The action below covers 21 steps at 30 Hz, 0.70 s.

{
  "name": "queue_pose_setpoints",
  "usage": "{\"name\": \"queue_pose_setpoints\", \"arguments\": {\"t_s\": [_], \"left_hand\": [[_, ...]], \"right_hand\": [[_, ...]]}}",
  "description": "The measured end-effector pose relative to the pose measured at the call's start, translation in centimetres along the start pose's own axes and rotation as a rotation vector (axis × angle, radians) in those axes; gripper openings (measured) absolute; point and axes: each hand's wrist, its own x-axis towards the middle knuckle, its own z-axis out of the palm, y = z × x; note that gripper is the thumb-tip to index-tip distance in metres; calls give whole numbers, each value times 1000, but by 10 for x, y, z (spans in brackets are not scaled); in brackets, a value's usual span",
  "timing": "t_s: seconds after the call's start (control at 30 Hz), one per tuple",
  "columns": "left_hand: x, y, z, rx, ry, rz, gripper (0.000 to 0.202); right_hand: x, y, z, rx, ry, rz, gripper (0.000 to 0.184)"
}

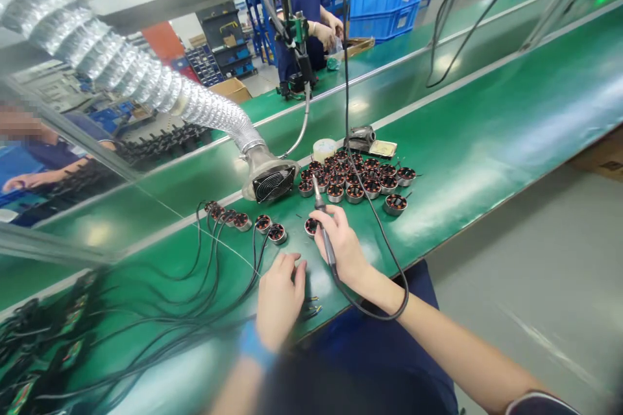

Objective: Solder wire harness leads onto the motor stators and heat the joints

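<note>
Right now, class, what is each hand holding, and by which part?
The right hand grips a soldering iron by its handle; the left hand seems empty.

Left hand [280, 298]: wrist and forearm blur at the bottom edge; anything under the palm is hidden.
Right hand [343, 246]: fingers cover part of the soldering iron [327, 249].
Cables [160, 311]: cut off by the left edge.
Metal bits [311, 308]: too small to tell.
Co-worker [302, 6]: head cut off by the top edge.

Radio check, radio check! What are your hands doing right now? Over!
Right hand gripping soldering iron. Small motor at its fingertips. Left hand down on green belt. Iron's cord looping beside right arm.
</note>
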Motion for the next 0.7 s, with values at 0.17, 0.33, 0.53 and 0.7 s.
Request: {"name": "queue_pose_setpoints", "arguments": {"t_s": [0.17,0.33,0.53,0.7], "left_hand": [[26,3,9,57,16,9,19],[53,8,11,47,-94,73,33],[80,0,20,40,-208,155,33],[74,8,24,100,-205,165,15]], "right_hand": [[-15,4,-18,41,196,2,36],[-24,18,-33,35,260,-4,39],[-29,32,-39,44,288,7,40],[-31,35,-41,47,279,35,40]]}}
